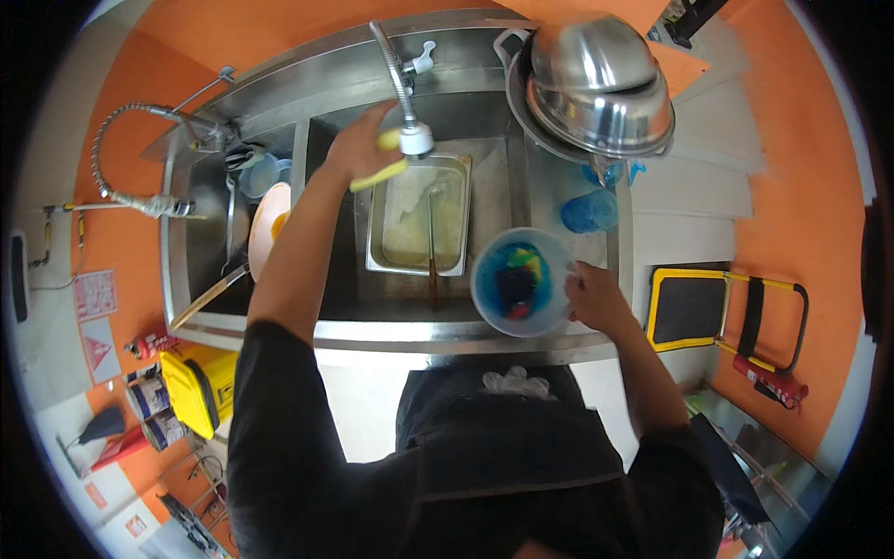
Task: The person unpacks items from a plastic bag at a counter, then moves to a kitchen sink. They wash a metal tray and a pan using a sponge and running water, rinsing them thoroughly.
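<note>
My left hand (357,145) reaches over the sink basin and grips a yellow cloth or sponge (380,175), beside the white spray head (416,140) of the flexible tap. In my right hand (597,297) is the handle of a translucent plastic jug (485,286), held over the basin's front right corner. Blue liquid (499,297) lies inside the jug, with dark, yellow-green and red items in it. A rectangular steel pan (371,244) sits in the basin, holding cloudy liquid. A long-handled utensil (431,237) rests in the pan, its handle over the near rim.
Stacked steel bowls (594,84) stand at the back right, near a blue cup (590,211). The left basin holds a pink plate or bowl (264,230), a light blue jug (258,175) and a wooden-handled utensil (209,297). A coiled spray tap (98,157) hangs at left.
</note>
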